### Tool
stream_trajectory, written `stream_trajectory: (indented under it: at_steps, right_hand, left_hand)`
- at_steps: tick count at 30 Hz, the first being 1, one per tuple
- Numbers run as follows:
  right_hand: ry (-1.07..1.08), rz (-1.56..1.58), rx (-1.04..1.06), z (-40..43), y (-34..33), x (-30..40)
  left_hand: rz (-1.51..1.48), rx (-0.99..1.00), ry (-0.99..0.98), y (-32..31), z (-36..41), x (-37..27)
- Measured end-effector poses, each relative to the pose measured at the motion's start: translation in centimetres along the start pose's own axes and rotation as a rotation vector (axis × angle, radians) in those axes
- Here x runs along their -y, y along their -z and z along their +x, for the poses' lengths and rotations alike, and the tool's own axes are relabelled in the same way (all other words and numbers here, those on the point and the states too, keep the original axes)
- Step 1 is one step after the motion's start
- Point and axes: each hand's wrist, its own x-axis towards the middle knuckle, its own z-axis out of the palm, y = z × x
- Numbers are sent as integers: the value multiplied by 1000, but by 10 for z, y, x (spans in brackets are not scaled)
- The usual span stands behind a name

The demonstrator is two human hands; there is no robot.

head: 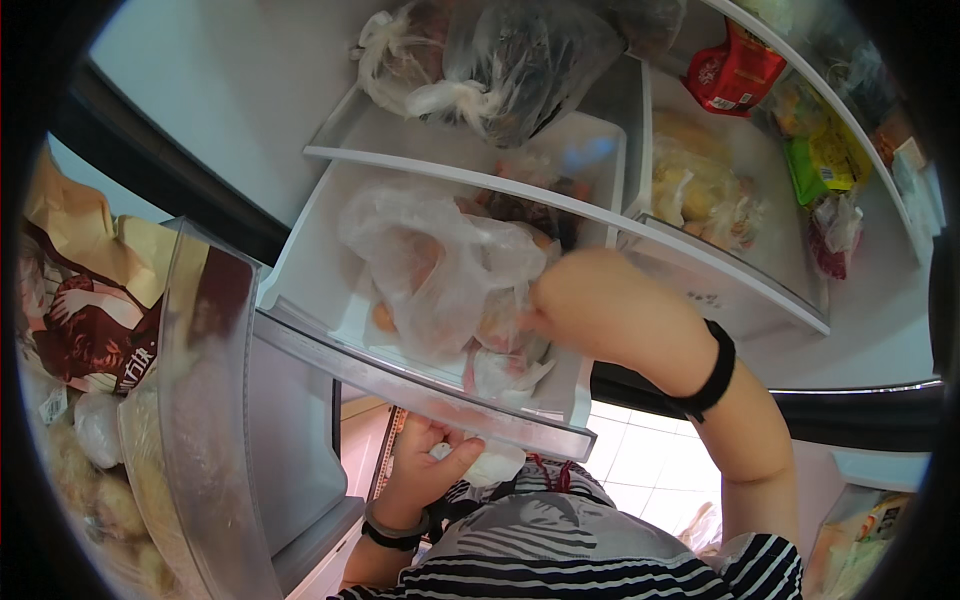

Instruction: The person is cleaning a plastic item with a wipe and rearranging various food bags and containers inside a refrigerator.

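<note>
An opened refrigerator is before me, with a drawer pulled out; its clear front edge (420,394) runs above my left hand. My left hand (439,457) holds a crumpled white wad, perhaps a thin plastic bag or tissue (491,461), just below that edge. Inside the drawer lies a translucent plastic bag (442,277) with roundish orange things in it. My right hand (559,300) reaches in at the drawer's right side, by the bag's right part; its fingers are blurred and partly hidden, so its grip cannot be told. A small white bag with pink contents (506,375) lies near the drawer front.
Knotted plastic bags (517,67) rest on the shelf above. The right-hand compartment holds bagged food (694,187). A red packet (735,71) and a green-yellow packet (825,161) stand in the right door rack. The left door bin (210,405) holds more packages and juts out beside the drawer.
</note>
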Motion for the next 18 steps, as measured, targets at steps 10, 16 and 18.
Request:
stream_trajectory:
  at_steps: [10,16,18]
  right_hand:
    - [303,321,127,36,-21,-16]
    - [437,471,-26,40,-17,-16]
    - [429,442,12,43,-20,-20]
  left_hand:
    - [-9,19,-22,0,3,2]
    - [4,22,-30,-4,7,-3]
    - [31,29,-58,-4,8,-4]
